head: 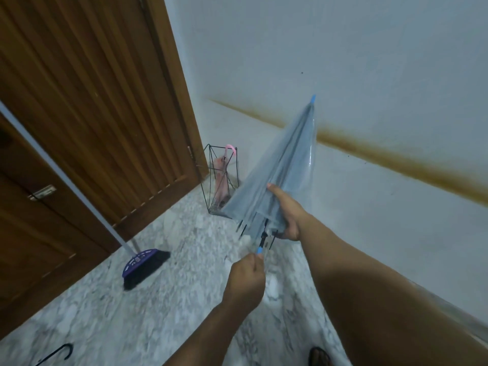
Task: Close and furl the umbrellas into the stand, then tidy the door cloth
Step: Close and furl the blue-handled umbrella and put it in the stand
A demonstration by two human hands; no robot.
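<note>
Two hands work a clear umbrella (277,175) at centre frame: the right hand (286,215) clasps its folded canopy, the left hand (247,278) grips the blue handle below. Behind it, a wire stand (211,178) holds a pink umbrella (223,178) beside the door (92,101).

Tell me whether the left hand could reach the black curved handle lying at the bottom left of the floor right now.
Probably not at once: the left hand grips the blue umbrella by its handle, while the black curved handle lies apart on the floor. Nothing blocks the way.
</note>
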